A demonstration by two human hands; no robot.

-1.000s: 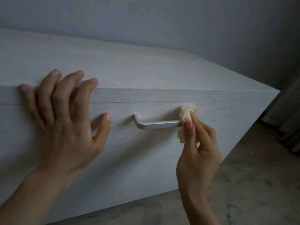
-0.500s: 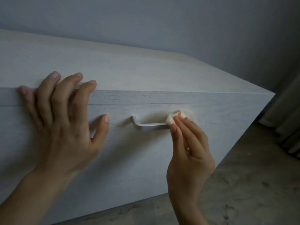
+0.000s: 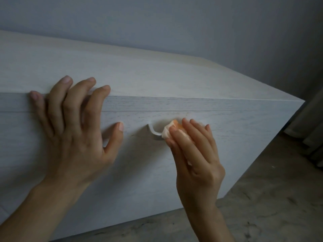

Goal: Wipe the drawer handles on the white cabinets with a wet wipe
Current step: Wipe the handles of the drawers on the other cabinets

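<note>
Right hand [image 3: 194,154] pinches a crumpled white wet wipe [image 3: 166,132] against the slim silver metal drawer handle [image 3: 153,132].
Only the handle's left end shows beside the wipe; left hand [image 3: 75,135], fingers spread, presses on the white wood-grain cabinet [image 3: 236,137] at its top edge.

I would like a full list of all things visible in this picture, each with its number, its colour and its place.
cabinet: one, white with a faint wood grain, fills the middle of the view, in front of the wall
drawer handle: one, silver, on the drawer front; only its left end shows
wet wipe: one, white, bunched, on the handle under the right fingers
wall: one, grey-blue, behind the cabinet
floor: one, grey and mottled, below and right of the cabinet
curtain: one, it seems, pale grey folds, right edge
left hand: one, fingers spread, fingertips on the cabinet's top edge, thumb on the front
right hand: one, holds the wipe against the handle
</note>
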